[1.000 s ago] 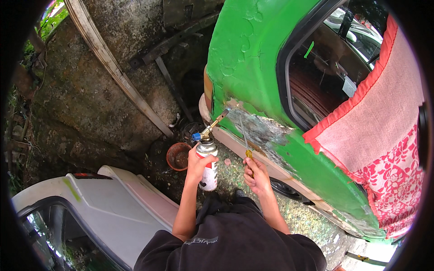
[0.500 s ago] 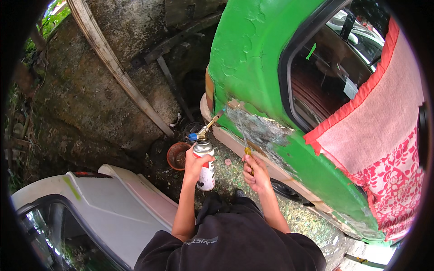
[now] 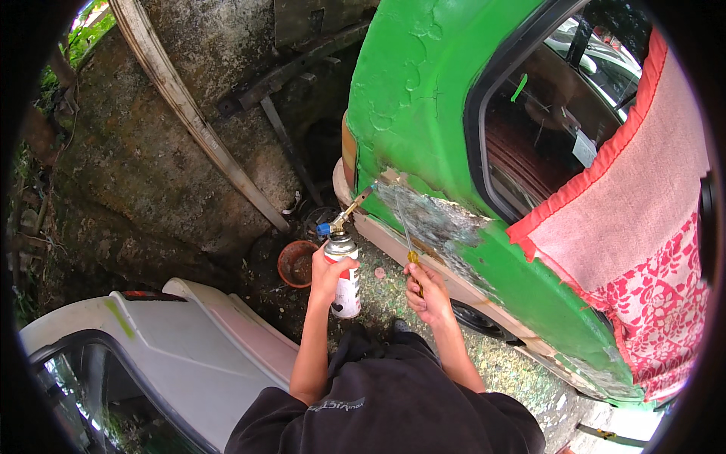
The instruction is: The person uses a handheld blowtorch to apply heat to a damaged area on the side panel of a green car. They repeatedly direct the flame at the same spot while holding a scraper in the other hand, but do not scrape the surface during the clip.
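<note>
My left hand (image 3: 324, 276) is wrapped round a white and red gas canister (image 3: 348, 293), and the brass torch nozzle (image 3: 354, 206) on top of it points up and to the right, its end near the left end of the bare, mottled patch (image 3: 442, 219) on the green car panel (image 3: 401, 144). My right hand (image 3: 429, 293), apart from the left, grips a yellow-handled tool (image 3: 414, 259), whose thin shaft slants up over the patch; I cannot tell whether its tip touches the surface. A bluish tinge shows at the nozzle's end, too small for me to be sure of a flame.

To work well here, I judge that the nozzle should meet the panel at a slant and sweep slowly along the ragged border, since dwelling on one spot could overheat the metal. The tool wants its tip laid low, nearly flat, and slid under the coating's edge while that is warm; a steep jab would probably gouge. My right fingers do best well back on the handle, as the shaft may grow hot. The canister is best held near upright, for an even flow of gas. I would aim the heat away from the black window seal (image 3: 474, 125) and the pink cloth (image 3: 605, 200), which could scorch, and turn down the blue knob (image 3: 324, 228) if the coating starts to smoke
</note>
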Demonstrator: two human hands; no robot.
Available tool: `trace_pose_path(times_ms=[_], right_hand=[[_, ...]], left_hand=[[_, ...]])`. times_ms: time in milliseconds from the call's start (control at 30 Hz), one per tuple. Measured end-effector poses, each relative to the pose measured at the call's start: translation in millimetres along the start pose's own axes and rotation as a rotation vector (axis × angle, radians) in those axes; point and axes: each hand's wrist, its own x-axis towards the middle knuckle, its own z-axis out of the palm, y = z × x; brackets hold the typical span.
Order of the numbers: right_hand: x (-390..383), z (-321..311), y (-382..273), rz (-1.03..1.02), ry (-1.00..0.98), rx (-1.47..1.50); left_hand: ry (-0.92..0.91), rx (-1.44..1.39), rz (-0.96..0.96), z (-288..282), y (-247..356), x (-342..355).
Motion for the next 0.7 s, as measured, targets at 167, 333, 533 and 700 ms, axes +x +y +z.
trace_pose_path(times_ms=[167,333,533,700], right_hand=[[2.8,0.4,-0.5,0.004,-0.016,0.001],[4.3,4.3,-3.1,-0.011,-0.03,-0.003],[4.5,4.5,-3.0,-0.005,-0.023,-0.018],[5.2,5.3,-3.2,-0.002,-0.042,-0.005]], left_hand=[[0.002,0.011,-0.01,1.8,2.3,-2.2],[-0.008,0.002,-0.022,4.0,3.5,-1.1],[-0.02,-0.018,-0.022,2.4,3.0,-1.8],[-0.024,0.004,-0.008,-3.9,1.1,-7.7]])
